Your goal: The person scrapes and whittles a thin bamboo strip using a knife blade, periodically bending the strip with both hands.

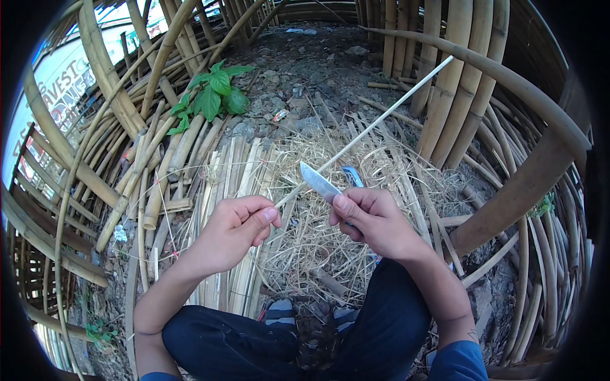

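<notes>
My left hand (238, 230) is closed, with thumb and fingers pinching the near end of a thin, pale bamboo stick (387, 113). The stick slants up and away to the right, its far end near the upright bamboo poles. A knife (319, 182) is gripped in my right hand (373, 221), its short, broad metal blade pointing up and left. The blade lies across the stick just ahead of my left hand; whether it presses on the stick I cannot tell. My right fingers cover the knife's handle.
Curly bamboo shavings (318, 235) cover the ground between my knees. Split bamboo strips (238, 171) lie on the left, and a small blue object (351, 176) rests beyond my right hand. Thick bamboo poles (467, 82) stand at the right; a leafy green plant (213, 92) grows at the far left.
</notes>
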The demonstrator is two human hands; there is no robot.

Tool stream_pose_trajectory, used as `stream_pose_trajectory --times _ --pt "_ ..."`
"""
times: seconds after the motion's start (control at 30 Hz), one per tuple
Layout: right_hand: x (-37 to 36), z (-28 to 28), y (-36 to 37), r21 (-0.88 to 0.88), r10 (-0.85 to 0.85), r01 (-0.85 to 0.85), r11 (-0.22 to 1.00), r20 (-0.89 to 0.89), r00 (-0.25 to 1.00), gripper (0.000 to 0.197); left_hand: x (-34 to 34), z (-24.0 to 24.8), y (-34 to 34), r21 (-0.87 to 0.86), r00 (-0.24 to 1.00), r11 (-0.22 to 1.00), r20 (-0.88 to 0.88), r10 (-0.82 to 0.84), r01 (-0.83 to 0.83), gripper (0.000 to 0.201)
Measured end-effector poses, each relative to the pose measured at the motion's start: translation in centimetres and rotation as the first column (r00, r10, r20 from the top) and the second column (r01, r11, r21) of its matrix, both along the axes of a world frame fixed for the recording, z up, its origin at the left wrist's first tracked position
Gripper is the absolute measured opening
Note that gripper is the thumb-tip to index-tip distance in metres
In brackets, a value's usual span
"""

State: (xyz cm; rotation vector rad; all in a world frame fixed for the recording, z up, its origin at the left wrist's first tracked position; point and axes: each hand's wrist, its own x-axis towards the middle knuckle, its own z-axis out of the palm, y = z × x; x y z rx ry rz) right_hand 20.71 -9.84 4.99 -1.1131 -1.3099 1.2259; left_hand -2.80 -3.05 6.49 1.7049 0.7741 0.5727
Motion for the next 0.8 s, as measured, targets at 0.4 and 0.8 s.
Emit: stream_pose_trajectory --times 0.4,0.8 --pt "-0.5 0.1 0.2 -0.149 0.224 -0.216 0.965 0.035 0.974 0.038 2.2 -0.8 -2.7 0.165 0.998 0.986 -0.058 -0.005 0.014 0.020" --pt "-0.1 -0.6 0.2 -0.054 0.143 -0.138 0.989 0.097 0.985 0.035 2.7 -0.6 -3.6 0.233 0.998 0.970 0.001 0.067 -0.066 0.018"
